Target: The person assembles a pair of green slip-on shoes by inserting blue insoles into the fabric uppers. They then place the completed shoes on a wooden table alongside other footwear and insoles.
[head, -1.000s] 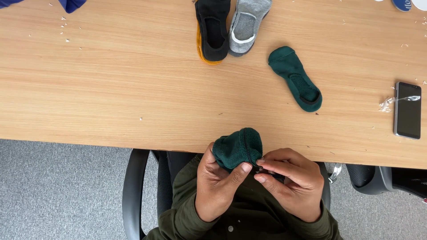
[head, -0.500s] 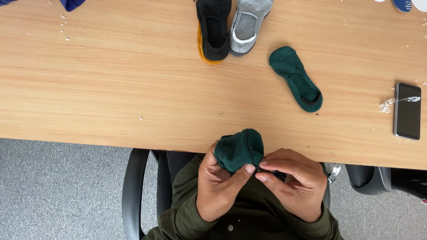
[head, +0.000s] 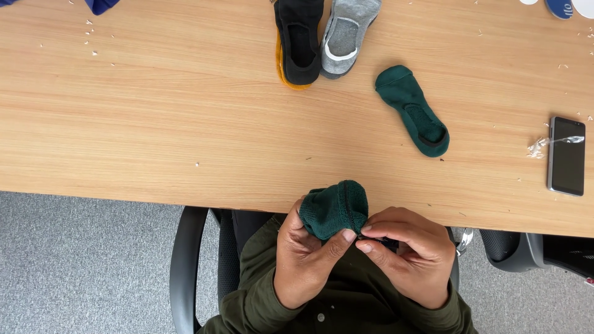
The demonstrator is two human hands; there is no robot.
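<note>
Across the top of my view runs the wooden desk point(head: 154, 124), pale and long, its near edge cutting just above my hands. Below it I catch the grey carpet point(head: 74, 266), the black arm of my office chair point(head: 182, 266) and my olive-green shirt point(head: 346, 303).

Now the smaller pieces. Up at the far edge, a black sock point(head: 299, 40) lies on top of a mustard-yellow one point(head: 281, 65), only a yellow rim showing, and a grey sock point(head: 346, 34) sits touching it on the right. A little nearer and to the right, a green low-cut sock point(head: 413, 111) lies flat and slanted, opening up, apart from the others. Far right, a dark phone point(head: 566, 156) rests face up, with a scrap of clear plastic point(head: 538, 147) just beside it. Small white crumbs dot the wood.

Down to my grip. My left hand point(head: 306, 260) cups a bunched dark green sock point(head: 334, 210) at the desk's near edge, above my lap, thumb pressed against its lower side. My right hand point(head: 405, 253) comes in from the right, fingers curled, thumb and forefinger pinching the sock's edge where it meets my left thumb. Both hands are closed on the same sock, fingertips nearly touching.
</note>
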